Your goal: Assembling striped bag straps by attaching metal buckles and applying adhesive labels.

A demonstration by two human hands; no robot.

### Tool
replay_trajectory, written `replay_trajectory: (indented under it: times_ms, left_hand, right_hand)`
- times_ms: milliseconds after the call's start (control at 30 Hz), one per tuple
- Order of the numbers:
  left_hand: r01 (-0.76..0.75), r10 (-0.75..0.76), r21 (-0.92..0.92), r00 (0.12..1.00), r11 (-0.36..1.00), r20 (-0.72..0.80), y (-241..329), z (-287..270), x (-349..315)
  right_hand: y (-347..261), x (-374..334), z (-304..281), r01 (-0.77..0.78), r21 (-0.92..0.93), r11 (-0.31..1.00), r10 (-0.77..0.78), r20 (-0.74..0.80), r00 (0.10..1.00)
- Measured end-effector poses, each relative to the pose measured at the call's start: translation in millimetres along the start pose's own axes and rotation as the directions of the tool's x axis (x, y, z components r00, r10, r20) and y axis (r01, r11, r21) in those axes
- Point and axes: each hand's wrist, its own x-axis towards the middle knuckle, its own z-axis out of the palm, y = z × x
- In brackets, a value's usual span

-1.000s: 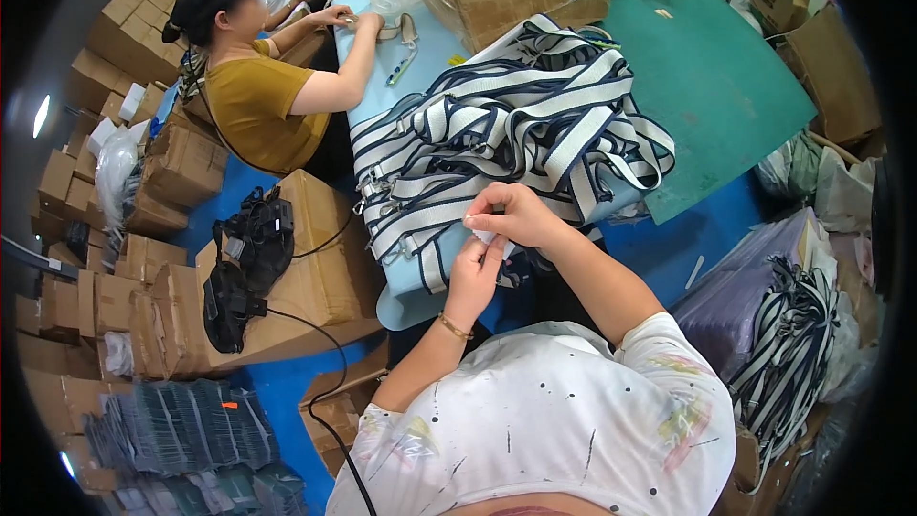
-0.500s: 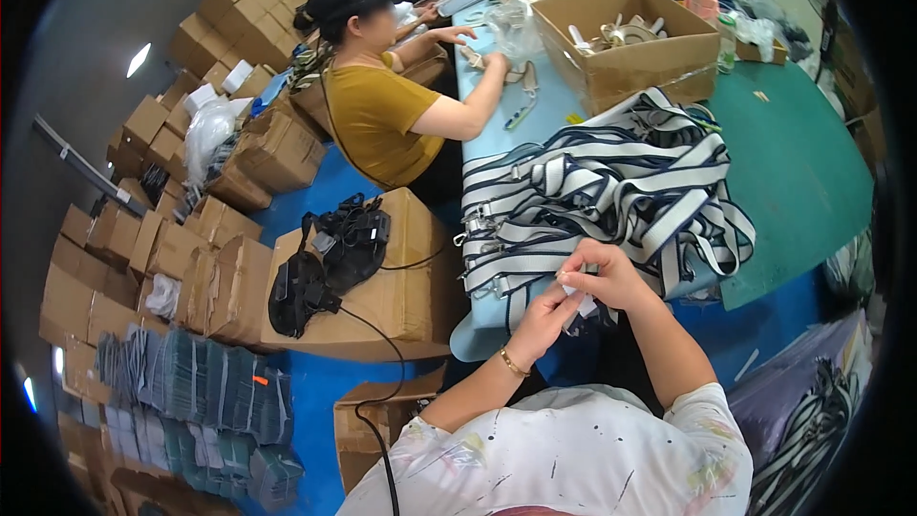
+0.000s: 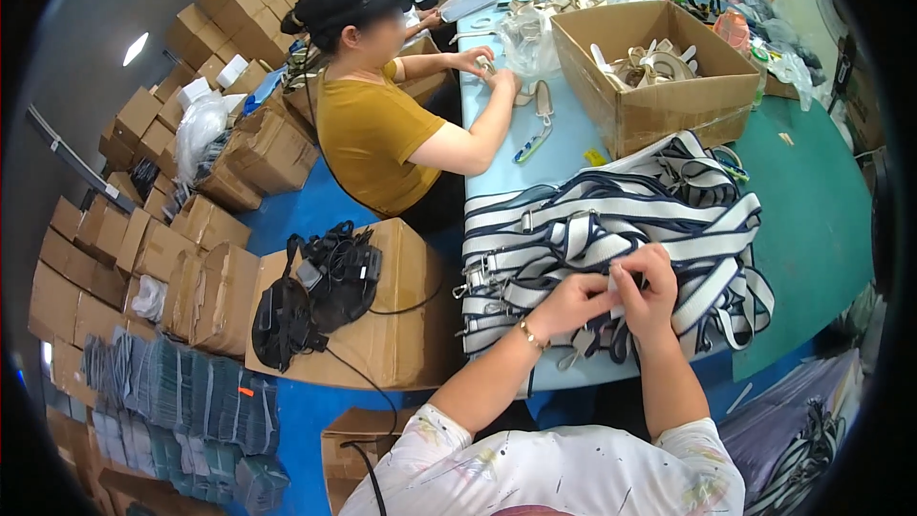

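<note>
My left hand [image 3: 576, 307] and my right hand [image 3: 650, 292] meet above the near edge of a pile of white straps with navy edges [image 3: 659, 253]. Both hands are closed, thumbs and fingertips pinching a small white piece [image 3: 614, 285] between them. Most of that piece is hidden by the fingers, and I cannot make out whether it is a strap end or a tag. Just below the hands hangs a metal clip [image 3: 570, 360]. More metal clips [image 3: 465, 289] lie along the left side of the pile.
Beyond the straps stands an open cardboard box [image 3: 669, 110] holding pale straps. At the far left of the blue table [image 3: 535, 177] a co-worker in a mustard shirt [image 3: 373, 124] handles a beige strap. Black gear with a cable [image 3: 330, 277] lies on a carton to my left.
My hands have moved forward and right, over the strap pile, still pinching the white piece. The co-worker's hands have drawn closer together. The whole view has shifted slightly.
</note>
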Motion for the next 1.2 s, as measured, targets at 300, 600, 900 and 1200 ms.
replay_trajectory:
  times_ms: [300, 600, 900, 1200]
  left_hand:
    - [0.061, -0.037, -0.153, 0.987, 0.986, 0.156, 5, -3, -9]
    - [-0.041, 0.026, 0.128, 0.993, 0.991, 0.111, 20, 5, -13]
    - [-0.037, 0.040, 0.049, 0.998, 0.998, -0.054, 26, 6, -15]
    - [-0.142, 0.143, 0.026, 0.989, 0.990, -0.047, 22, 6, -12]
  right_hand:
    - [13, -5, -5, -0.254, 0.159, 0.954, 0.243, 0.083, 0.966]
    - [12, -5, -7, -0.215, 0.071, 0.974, 0.206, 0.115, 0.972]
    - [10, -2, -5, -0.373, 0.186, 0.909, 0.349, 0.148, 0.925]
    - [16, 1, -14, -0.186, 0.181, 0.966, 0.129, 0.289, 0.949]
